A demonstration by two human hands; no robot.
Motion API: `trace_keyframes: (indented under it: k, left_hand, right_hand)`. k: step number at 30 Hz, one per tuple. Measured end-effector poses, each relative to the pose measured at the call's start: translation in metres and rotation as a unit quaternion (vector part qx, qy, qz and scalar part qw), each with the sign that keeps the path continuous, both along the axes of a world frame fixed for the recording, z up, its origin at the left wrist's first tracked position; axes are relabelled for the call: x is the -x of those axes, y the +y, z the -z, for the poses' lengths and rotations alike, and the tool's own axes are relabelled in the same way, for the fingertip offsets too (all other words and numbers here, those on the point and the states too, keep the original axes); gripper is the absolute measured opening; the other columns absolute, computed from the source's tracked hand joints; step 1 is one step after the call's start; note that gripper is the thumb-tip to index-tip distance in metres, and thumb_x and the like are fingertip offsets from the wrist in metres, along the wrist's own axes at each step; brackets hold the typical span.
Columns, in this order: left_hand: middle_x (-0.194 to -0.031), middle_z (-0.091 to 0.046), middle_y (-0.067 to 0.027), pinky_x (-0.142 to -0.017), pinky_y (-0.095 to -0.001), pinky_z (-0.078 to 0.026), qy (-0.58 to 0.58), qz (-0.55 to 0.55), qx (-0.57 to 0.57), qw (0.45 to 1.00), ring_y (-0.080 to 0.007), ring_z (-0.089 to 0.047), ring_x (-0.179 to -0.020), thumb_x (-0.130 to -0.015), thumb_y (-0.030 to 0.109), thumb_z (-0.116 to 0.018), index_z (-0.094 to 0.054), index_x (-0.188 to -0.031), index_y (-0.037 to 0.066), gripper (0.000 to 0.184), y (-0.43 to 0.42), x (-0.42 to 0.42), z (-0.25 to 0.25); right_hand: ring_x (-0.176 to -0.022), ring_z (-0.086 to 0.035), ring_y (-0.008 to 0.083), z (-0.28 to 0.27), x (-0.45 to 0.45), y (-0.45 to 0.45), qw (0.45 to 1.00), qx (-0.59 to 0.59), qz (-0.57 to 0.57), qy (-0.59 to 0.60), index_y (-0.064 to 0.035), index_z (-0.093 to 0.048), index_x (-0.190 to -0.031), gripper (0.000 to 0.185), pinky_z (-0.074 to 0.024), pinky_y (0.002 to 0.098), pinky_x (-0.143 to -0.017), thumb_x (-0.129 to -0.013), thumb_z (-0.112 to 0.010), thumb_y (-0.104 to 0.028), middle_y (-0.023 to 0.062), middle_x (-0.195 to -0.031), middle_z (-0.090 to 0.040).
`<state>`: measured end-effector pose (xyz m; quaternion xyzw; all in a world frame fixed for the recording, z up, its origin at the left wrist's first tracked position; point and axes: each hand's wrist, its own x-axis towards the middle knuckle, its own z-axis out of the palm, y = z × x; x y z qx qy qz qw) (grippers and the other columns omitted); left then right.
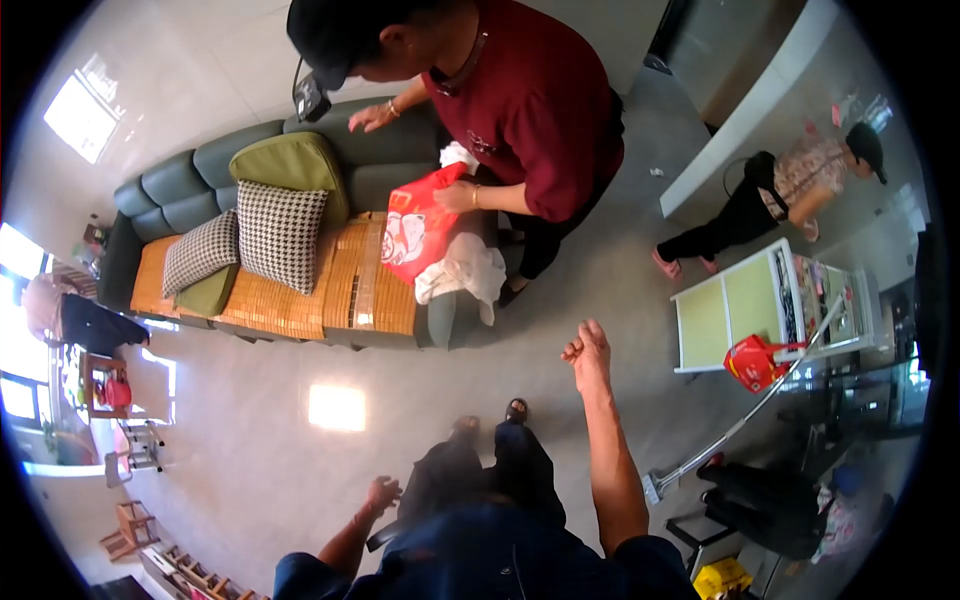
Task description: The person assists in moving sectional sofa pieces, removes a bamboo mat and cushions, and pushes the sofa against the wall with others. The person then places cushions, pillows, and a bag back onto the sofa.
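Observation:
My left hand (383,494) hangs low beside my left leg, its fingers loosely bent and apart, with nothing in it. My right hand (588,350) is stretched forward over the floor, fingers curled together, and no object shows in it. It is nearest to the sofa end, where a white cloth (465,272) drapes over the armrest, apart from my hand. Ahead, a person in a maroon top (545,110) leans over the sofa and holds a red bag (415,225) with one hand; their other hand (372,117) is near the backrest.
The grey sofa (190,180) carries bamboo mats (355,270), checked cushions (282,235) and a green cushion (330,165). At right stand a white-framed rack (735,305), a red bag (755,363) and a long-handled mop (720,440). Other people are at the left and right.

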<state>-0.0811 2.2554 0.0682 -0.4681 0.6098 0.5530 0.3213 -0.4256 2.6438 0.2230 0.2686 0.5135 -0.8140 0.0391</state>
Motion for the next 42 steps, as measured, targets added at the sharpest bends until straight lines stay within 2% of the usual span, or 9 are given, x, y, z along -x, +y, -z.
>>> trace_keyframes:
  k: [3,7,13,15,20,23,26,32,42]
  left_hand:
    - [-0.083,-0.059,-0.0078,-0.064,-0.0368,-0.045,-0.104,0.131,0.139,0.976,-0.0202,-0.053,-0.069,-0.09,0.038,-0.031,-0.052,-0.111,0.007,0.043,0.06,-0.003,-0.054]
    - [-0.085,-0.059,-0.0089,-0.066,-0.0367,-0.045,-0.057,0.214,0.146,0.964,-0.0212,-0.054,-0.071,-0.089,0.037,-0.035,-0.053,-0.111,0.006,0.042,0.102,-0.044,-0.035]
    - [-0.088,-0.06,-0.0105,-0.069,-0.0365,-0.045,-0.056,0.181,0.114,0.975,-0.0226,-0.056,-0.075,-0.087,0.035,-0.04,-0.054,-0.111,0.005,0.041,0.128,-0.071,-0.028]
    - [-0.089,-0.06,-0.011,-0.07,-0.0364,-0.046,-0.053,0.169,0.104,0.979,-0.023,-0.056,-0.076,-0.086,0.034,-0.041,-0.054,-0.111,0.004,0.041,0.133,-0.075,-0.022]
    - [-0.092,-0.061,-0.0123,-0.073,-0.0363,-0.046,-0.039,0.15,0.084,0.984,-0.0242,-0.058,-0.079,-0.084,0.033,-0.045,-0.055,-0.111,0.003,0.041,0.128,-0.076,-0.007]
    - [-0.093,-0.062,-0.0131,-0.074,-0.0362,-0.046,-0.027,0.141,0.073,0.987,-0.0249,-0.058,-0.081,-0.083,0.032,-0.048,-0.055,-0.11,0.003,0.041,0.119,-0.071,0.005]
    - [-0.095,-0.062,-0.0139,-0.075,-0.0361,-0.046,-0.013,0.14,0.069,0.988,-0.0256,-0.059,-0.083,-0.082,0.031,-0.05,-0.056,-0.11,0.002,0.041,0.106,-0.066,0.014]
    - [-0.098,-0.063,-0.0155,-0.078,-0.0359,-0.046,0.061,0.104,0.051,0.991,-0.027,-0.06,-0.087,-0.08,0.029,-0.055,-0.057,-0.11,0.001,0.041,0.074,-0.064,0.045]
    - [-0.094,-0.062,-0.0145,-0.062,-0.0326,-0.05,0.014,-0.21,-0.005,0.978,-0.0229,-0.06,-0.077,-0.086,0.028,-0.053,-0.042,-0.123,0.001,0.048,-0.006,0.008,0.0]
  right_hand:
    - [-0.05,-0.036,0.0071,-0.014,0.037,-0.017,0.991,0.025,-0.131,0.019,-0.0042,-0.042,-0.125,0.046,-0.0366,0.0262,-0.047,-0.086,-0.057,-0.022,-0.0038,-0.059,-0.035]
    - [-0.051,-0.037,0.0065,-0.092,0.052,-0.097,0.891,0.096,-0.432,0.1,-0.0003,-0.035,-0.13,0.052,-0.037,0.0238,-0.049,-0.084,-0.055,-0.014,-0.0043,-0.059,-0.036]
    - [-0.052,-0.028,0.0098,-0.004,0.117,-0.076,0.929,0.332,-0.164,-0.005,-0.0045,-0.04,-0.127,0.042,-0.0328,0.0262,-0.054,-0.087,-0.049,-0.011,-0.0037,-0.056,-0.023]
    - [-0.051,-0.029,0.0109,0.047,0.119,-0.038,0.94,0.311,-0.095,-0.1,-0.0116,-0.046,-0.077,0.013,-0.0308,0.0267,-0.049,-0.086,-0.055,-0.015,-0.0039,-0.056,-0.025]
    - [-0.05,-0.054,0.0221,0.179,0.013,0.058,0.94,0.014,-0.226,-0.255,-0.0085,-0.045,-0.057,0.027,-0.0468,0.0381,-0.045,-0.081,-0.053,-0.02,0.0086,-0.052,-0.05]
    - [-0.049,-0.055,0.0244,0.162,-0.077,0.082,0.78,-0.324,-0.472,-0.254,-0.0076,-0.049,-0.063,0.024,-0.0502,0.0421,-0.05,-0.081,-0.05,-0.023,0.0081,-0.053,-0.051]
    - [-0.063,-0.052,0.0312,0.241,-0.154,0.154,0.849,0.133,-0.203,-0.47,-0.0054,-0.045,-0.083,0.015,-0.0473,0.0445,-0.058,-0.084,-0.049,-0.019,0.0094,-0.065,-0.043]
    - [-0.063,-0.053,0.0264,0.171,-0.12,0.075,0.873,-0.054,-0.195,-0.444,-0.0067,-0.044,-0.085,0.014,-0.0493,0.0436,-0.06,-0.087,-0.051,-0.019,0.0098,-0.069,-0.05]
    - [-0.052,-0.049,0.02,0.119,0.001,-0.077,0.88,-0.014,-0.359,-0.312,-0.009,-0.049,-0.086,0.016,-0.047,0.0383,-0.05,-0.09,-0.049,-0.025,0.0032,-0.059,-0.046]
